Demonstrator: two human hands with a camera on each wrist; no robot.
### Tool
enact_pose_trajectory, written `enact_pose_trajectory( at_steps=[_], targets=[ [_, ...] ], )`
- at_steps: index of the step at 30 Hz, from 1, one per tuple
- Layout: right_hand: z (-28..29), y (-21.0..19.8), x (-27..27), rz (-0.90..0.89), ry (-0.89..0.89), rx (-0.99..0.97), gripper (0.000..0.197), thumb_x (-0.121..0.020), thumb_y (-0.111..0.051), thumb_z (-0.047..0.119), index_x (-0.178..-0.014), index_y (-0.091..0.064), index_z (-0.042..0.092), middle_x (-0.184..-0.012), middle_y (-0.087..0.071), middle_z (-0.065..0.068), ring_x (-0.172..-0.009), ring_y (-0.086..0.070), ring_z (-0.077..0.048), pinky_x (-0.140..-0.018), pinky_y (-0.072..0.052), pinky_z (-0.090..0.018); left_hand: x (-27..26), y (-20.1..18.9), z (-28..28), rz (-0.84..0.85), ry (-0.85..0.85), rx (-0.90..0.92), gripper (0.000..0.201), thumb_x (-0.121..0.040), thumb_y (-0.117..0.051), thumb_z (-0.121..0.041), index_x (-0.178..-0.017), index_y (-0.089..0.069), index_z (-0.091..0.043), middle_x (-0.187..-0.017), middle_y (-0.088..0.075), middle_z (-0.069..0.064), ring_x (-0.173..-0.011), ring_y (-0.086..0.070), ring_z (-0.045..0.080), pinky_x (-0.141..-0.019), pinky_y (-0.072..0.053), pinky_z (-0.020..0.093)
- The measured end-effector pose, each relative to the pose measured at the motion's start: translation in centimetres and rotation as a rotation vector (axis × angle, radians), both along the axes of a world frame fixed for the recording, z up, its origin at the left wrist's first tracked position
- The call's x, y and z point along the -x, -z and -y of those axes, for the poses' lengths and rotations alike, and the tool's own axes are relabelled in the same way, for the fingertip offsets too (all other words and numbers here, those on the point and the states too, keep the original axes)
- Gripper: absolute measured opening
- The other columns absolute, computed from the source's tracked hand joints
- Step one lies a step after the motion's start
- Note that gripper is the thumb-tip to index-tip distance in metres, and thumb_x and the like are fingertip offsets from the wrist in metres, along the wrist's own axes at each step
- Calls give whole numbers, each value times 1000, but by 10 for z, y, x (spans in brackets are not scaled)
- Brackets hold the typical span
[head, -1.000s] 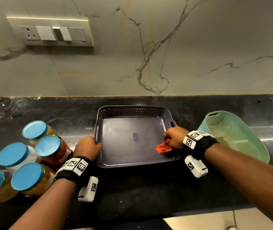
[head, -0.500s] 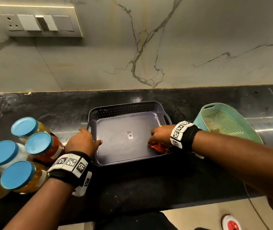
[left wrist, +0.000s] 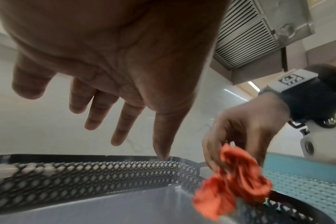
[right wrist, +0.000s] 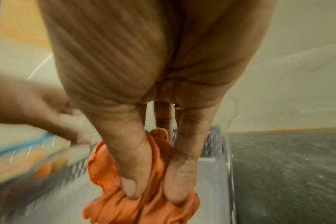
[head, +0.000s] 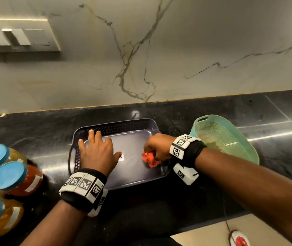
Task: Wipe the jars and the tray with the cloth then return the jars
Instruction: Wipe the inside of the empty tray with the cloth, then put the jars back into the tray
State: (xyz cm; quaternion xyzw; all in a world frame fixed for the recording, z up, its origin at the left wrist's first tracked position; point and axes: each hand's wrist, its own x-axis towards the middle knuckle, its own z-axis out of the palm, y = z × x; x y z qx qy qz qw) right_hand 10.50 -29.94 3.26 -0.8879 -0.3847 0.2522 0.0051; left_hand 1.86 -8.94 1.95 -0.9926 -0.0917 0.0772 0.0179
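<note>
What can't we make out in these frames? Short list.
- Jar count: jars are cut by the head view's left edge and blurred.
- Jar labels: too blurred to read.
- Tray floor under the left hand: hidden in the head view.
- Green basket contents: too indistinct.
- Left hand in the right wrist view: motion-blurred.

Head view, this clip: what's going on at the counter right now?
A person is wiping the tray on the counter. The right hand grips a bunched orange cloth at the tray's right side. The left hand is spread open over the tray's left part; whether it touches is unclear. The tray holds no jars: the blue-lidded jars stand on the counter to its left. A green basket sits to the right.
</note>
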Motion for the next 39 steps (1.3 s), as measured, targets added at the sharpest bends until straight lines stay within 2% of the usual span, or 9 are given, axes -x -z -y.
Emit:
enact_pose_trajectory(
  at_steps=[11,14,20,25,28,30,33,35,39],
  targets=[
    [170,-80,7,286,693,-312,34,-67,-83,17,-100,-73,18,-95,-71,-1,-88,-66,-21,-81,-53,-35,-47,-18,107,115,372,212,56,-96,-52,-53,-142,-47,-22,-153,-44,4,-146,-34,25,-114,-37,51],
    [196,-63,4,256,842,-201,26,-71,-83,11,-94,-72,16,-78,-66,10,-69,-62,-8,-65,-47,-15,-46,-12,119,86,418,221,56,-95,-54,-53,-140,-49,-20,-147,-49,5,-142,-39,25,-109,-45,46],
    [204,-26,-3,214,868,-19,32,-75,-72,11,-100,-72,30,-103,-74,2,-96,-68,-19,-88,-57,-37,-29,1,86,11,341,288,57,-95,-56,-53,-143,-47,-24,-150,-45,2,-140,-40,23,-103,-49,43],
    [141,-33,34,273,796,-335,33,-89,-64,27,-121,-68,26,-123,-69,2,-115,-63,-21,-96,-44,-27,4,12,14,-118,133,119,76,-93,-49,-64,-150,-36,-16,-156,-37,11,-148,-25,35,-108,-41,46],
    [84,7,66,93,648,-327,74,-95,-60,42,-155,-27,14,-165,-16,-3,-154,-10,-22,-121,-11,-29,34,17,-20,-165,48,42,95,-88,-50,-71,-154,-27,-6,-163,-20,22,-152,-12,41,-117,-32,49],
    [60,36,83,70,565,-260,96,-96,-53,52,-156,7,8,-160,28,-4,-148,27,-23,-116,5,-29,53,22,-36,-233,15,81,117,-78,-45,-84,-157,-15,-3,-166,-4,21,-154,0,38,-122,-23,48],
    [39,67,90,98,550,-209,114,-82,-21,82,-150,22,1,-147,46,-10,-139,40,-32,-119,11,-39,73,25,-55,-358,15,238,163,-34,-8,-106,-157,8,1,-164,18,21,-149,26,32,-123,-3,44],
    [29,80,87,124,592,-213,121,-71,5,90,-147,23,-3,-150,41,-19,-141,33,-40,-123,-1,-50,80,34,-65,-360,48,289,171,-21,15,-105,-155,15,1,-162,25,21,-140,36,28,-122,1,46],
    [12,100,69,100,611,-190,99,-95,-6,71,-148,-11,-12,-157,-10,-36,-142,-14,-56,-99,-41,-65,74,51,-79,-311,56,308,155,-36,21,-101,-156,16,-2,-161,30,18,-139,39,31,-121,1,54]
  ],
)
